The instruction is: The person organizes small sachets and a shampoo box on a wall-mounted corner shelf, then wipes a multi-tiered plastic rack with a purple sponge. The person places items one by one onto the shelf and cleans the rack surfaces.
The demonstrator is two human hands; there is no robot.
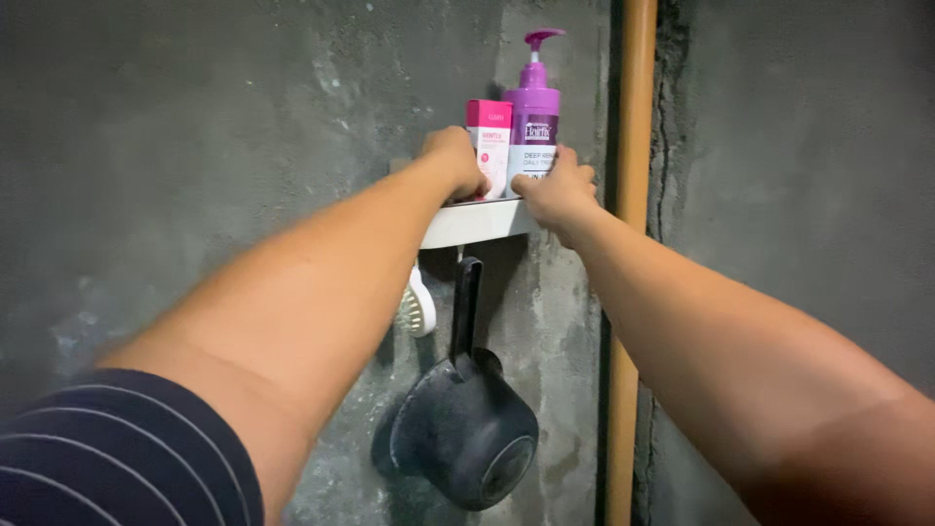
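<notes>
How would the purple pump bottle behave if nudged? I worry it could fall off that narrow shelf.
The purple pump bottle is tall and slim with its pump on top, so it probably tips easily. The white shelf looks shallow. The right hand touches its base and the pink box flanks it, which likely steadies it.

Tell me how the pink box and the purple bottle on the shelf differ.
The box is pink and white with flat sides; the bottle is purple with a white label. The bottle is taller and has a pink pump on top; the box has none. The left hand is at the box, the right hand at the bottle's base. Both stand upright, side by side, on the white shelf.
</notes>
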